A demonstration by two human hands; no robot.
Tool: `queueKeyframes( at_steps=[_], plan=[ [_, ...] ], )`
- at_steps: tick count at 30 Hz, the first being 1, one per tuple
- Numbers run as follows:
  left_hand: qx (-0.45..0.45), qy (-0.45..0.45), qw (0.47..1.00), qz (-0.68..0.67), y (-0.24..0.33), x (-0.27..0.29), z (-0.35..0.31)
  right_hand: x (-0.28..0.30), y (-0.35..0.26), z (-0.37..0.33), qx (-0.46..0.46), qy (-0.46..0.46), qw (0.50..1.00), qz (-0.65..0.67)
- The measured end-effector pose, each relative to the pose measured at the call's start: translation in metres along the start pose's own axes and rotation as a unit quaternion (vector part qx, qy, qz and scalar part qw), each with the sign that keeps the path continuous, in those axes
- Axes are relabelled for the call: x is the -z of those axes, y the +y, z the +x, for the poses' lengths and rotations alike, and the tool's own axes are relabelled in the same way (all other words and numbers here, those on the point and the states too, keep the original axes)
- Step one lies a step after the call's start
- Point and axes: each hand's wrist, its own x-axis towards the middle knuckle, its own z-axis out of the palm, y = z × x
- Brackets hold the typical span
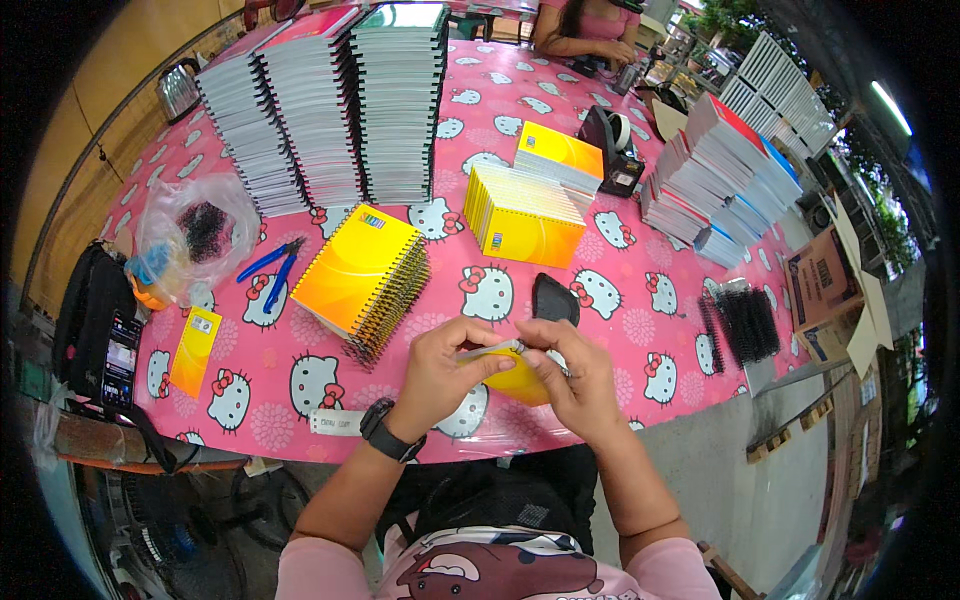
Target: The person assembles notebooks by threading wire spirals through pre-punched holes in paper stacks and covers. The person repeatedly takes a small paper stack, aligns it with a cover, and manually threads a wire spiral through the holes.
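Between my hands, just above the table's near edge, is a small yellow notebook (517, 384), tilted, its top edge toward my fingers. My left hand (450, 365) grips its left side, thumb on the cover. The fingers of my right hand (570, 378) pinch the top corner, where a bit of dark binding coil shows; the rest of the coil is hidden. A black pad-like item (554, 300) lies just beyond my right hand. To the left stands a stack of yellow coil-bound notebooks (358, 275). Farther off sit yellow notebooks in a block (528, 220).
Tall stacks of bound books (400, 120) stand at the back left. Blue-handled pliers (275, 272) and a plastic bag (195, 235) lie left. Black coils (745, 325), book stacks (715, 180) and a cardboard box (830, 285) are right. A person (590, 30) sits across the table.
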Motion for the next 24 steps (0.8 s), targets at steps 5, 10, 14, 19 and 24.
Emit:
queueKeyframes(
  at_steps=[5,10,14,19,24],
  plan=[
    [-0.039,0.007,0.998,0.051,0.007,0.001,-0.004,0.000,-0.003,0.000,0.046,0.008,0.999,-0.022],
    [-0.058,0.001,0.994,0.088,0.022,0.002,-0.007,0.000,-0.009,0.000,0.038,-0.011,0.999,-0.003],
    [-0.076,-0.022,0.991,0.111,0.032,0.007,-0.010,0.000,-0.013,0.003,0.027,-0.038,0.999,-0.025],
    [-0.060,0.017,0.993,0.100,0.038,0.008,-0.012,-0.004,-0.015,0.012,0.126,-0.052,0.987,-0.083],
    [0.030,0.076,0.996,0.021,0.049,0.015,-0.016,-0.011,-0.035,0.018,0.128,-0.065,0.986,-0.089]
  ],
)
